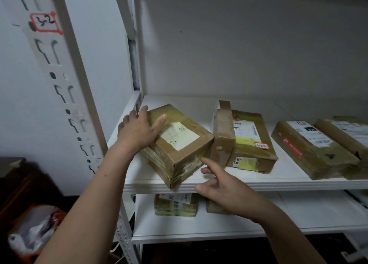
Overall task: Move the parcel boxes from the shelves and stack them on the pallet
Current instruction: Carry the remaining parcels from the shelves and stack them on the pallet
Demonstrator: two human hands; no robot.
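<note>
The white shelf [278,184] in front of you carries a row of taped brown parcels. The leftmost parcel box [179,142] sits skewed at the shelf's front edge, with its near corner overhanging. Your left grip [137,130] lies spread on the box's upper left side, thumb laid across the top. Your right grip [225,192] hovers loosely spread just beside the box's near right face; whether a fingertip touches cannot be told. The box's pale label [179,135] is too blurred to read. The red-bordered tag [261,145] on the neighbouring flat box [249,150] reads 3-20, last digit unclear. The post tag [44,21] reads 3-2.
</note>
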